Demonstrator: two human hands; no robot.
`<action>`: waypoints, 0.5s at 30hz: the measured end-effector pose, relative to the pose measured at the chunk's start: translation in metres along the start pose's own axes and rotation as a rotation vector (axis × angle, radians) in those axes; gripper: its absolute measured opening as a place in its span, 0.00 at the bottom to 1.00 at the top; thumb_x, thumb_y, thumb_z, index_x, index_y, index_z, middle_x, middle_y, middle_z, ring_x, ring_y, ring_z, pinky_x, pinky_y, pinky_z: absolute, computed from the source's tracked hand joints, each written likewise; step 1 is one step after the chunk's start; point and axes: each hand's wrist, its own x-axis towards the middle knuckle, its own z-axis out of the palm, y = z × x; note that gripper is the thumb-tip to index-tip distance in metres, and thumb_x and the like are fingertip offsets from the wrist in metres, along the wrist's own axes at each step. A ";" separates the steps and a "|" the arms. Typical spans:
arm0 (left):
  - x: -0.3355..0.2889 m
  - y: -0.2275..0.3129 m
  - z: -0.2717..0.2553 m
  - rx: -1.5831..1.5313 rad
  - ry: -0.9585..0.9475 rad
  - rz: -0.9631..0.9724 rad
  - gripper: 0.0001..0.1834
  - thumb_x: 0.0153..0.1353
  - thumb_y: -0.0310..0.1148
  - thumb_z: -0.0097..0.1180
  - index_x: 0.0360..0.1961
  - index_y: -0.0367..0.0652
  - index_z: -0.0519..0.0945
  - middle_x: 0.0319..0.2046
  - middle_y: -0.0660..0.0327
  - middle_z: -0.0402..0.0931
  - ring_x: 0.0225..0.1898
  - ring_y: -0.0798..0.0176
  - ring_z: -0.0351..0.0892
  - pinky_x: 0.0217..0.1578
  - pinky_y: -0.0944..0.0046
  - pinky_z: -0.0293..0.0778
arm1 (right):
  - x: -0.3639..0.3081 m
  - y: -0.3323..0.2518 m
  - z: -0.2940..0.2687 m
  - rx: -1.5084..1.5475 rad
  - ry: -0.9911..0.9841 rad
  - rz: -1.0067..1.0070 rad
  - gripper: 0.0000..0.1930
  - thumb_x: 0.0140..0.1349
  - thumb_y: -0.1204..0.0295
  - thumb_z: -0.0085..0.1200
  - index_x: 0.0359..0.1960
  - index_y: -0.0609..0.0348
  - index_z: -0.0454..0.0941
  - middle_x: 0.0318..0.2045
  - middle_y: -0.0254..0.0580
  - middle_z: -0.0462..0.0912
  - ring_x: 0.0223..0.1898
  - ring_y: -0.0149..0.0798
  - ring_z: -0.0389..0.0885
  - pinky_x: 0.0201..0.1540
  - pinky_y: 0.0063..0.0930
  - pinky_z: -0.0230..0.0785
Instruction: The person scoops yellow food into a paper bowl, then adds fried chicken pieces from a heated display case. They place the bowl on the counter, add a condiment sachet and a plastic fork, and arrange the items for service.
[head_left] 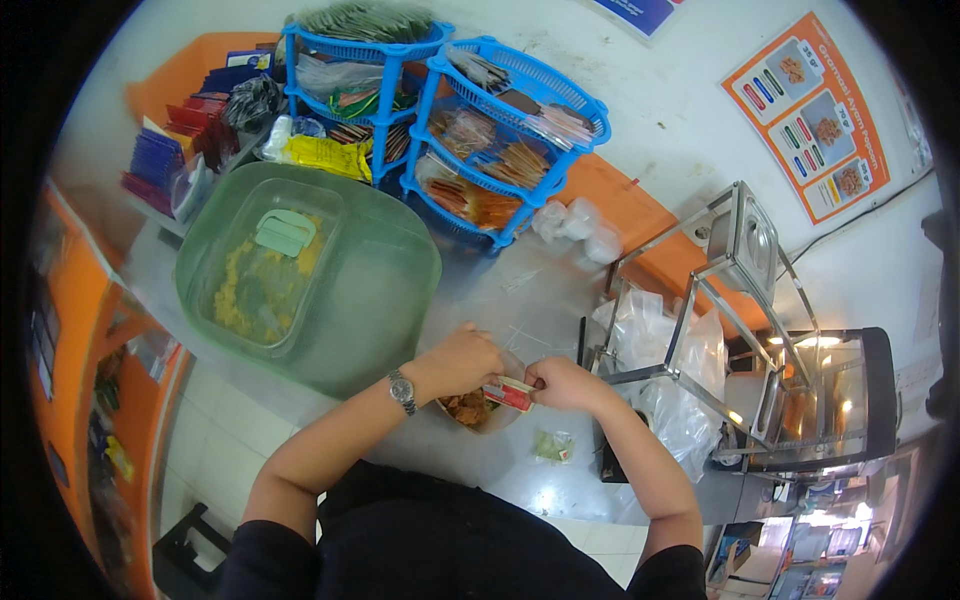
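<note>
A small red and white sachet (510, 393) is stretched between my two hands over an open paper food box. My right hand (566, 384) pinches its right end with closed fingers. At its left end is my left hand (462, 362), curled above the box, with its fingertips partly hidden; it appears to grip the sachet too. Brown fried pieces (466, 408) fill the near part of the box (497, 418), which stands on the steel counter. Just right of the box lies a small clear packet with pale green contents (553, 446).
A green tub (400, 290) holding yellow crumbs stands at left. Blue tiered baskets (500, 95) with sachets and cutlery rise behind. To the right are a metal rack (690, 310), clear plastic bags (690, 365) and a glass warming cabinet (830, 400).
</note>
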 end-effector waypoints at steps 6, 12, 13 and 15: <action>0.004 0.002 0.006 0.090 0.064 0.072 0.04 0.49 0.33 0.56 0.25 0.51 0.83 0.27 0.68 0.78 0.38 0.65 0.72 0.43 0.61 0.62 | 0.015 -0.014 0.009 -0.198 -0.090 0.030 0.09 0.43 0.74 0.58 0.28 0.64 0.80 0.29 0.57 0.80 0.35 0.53 0.80 0.39 0.40 0.72; -0.007 -0.002 0.011 0.008 0.253 0.080 0.04 0.49 0.32 0.56 0.25 0.51 0.83 0.26 0.69 0.77 0.36 0.64 0.71 0.41 0.61 0.62 | 0.029 -0.020 0.010 -0.379 -0.256 0.012 0.12 0.46 0.73 0.60 0.33 0.64 0.78 0.30 0.57 0.80 0.36 0.54 0.80 0.40 0.41 0.72; -0.008 -0.003 0.012 0.001 0.236 0.064 0.04 0.49 0.32 0.56 0.25 0.51 0.83 0.26 0.69 0.77 0.37 0.65 0.71 0.41 0.61 0.62 | 0.030 -0.021 0.011 -0.404 -0.243 -0.011 0.11 0.47 0.74 0.59 0.33 0.64 0.78 0.30 0.56 0.80 0.36 0.54 0.80 0.40 0.41 0.72; -0.012 -0.004 0.013 -0.036 0.222 0.044 0.04 0.49 0.33 0.56 0.25 0.50 0.83 0.27 0.69 0.77 0.37 0.65 0.71 0.41 0.61 0.62 | 0.030 -0.022 0.014 -0.447 -0.206 -0.016 0.10 0.47 0.76 0.56 0.32 0.65 0.78 0.29 0.56 0.80 0.36 0.54 0.80 0.40 0.40 0.72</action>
